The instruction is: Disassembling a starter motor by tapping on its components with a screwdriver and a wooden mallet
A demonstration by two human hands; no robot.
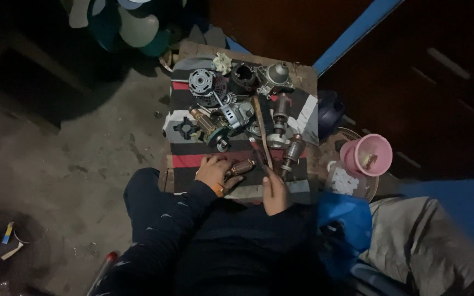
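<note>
from the head view we see our left hand [213, 171] closed around a copper armature [239, 168] at the counter's [302, 74] six o'clock edge, on a striped cloth [193, 160]. our right hand [275, 193], at four o'clock from the armature, grips a thin stick [262, 140] that slants up toward twelve. more motor parts [237, 104] crowd the cloth toward twelve o'clock. a pink cup [373, 154] sits at three o'clock, off the counter. a fan [132, 24] stands at eleven.
</note>
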